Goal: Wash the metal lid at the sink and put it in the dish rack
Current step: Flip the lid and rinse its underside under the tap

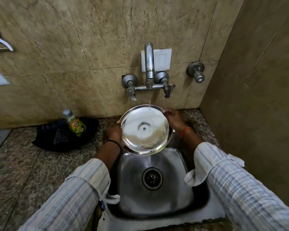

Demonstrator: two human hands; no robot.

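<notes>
The round metal lid point(144, 130) is held tilted over the back of the steel sink point(132, 189), its shiny inner face toward me. My left hand point(113, 133) grips its left rim, partly hidden behind the lid. My right hand point(173, 119) holds the upper right rim. A thin stream of water falls from the wall tap point(148, 64) onto the top of the lid and runs off its lower edge into the sink. No dish rack is in view.
A dish soap bottle point(75, 123) leans in a black holder point(63, 135) on the granite counter point(23, 164) left of the sink. A tiled wall stands close on the right. A spare valve point(196, 71) sticks out right of the tap.
</notes>
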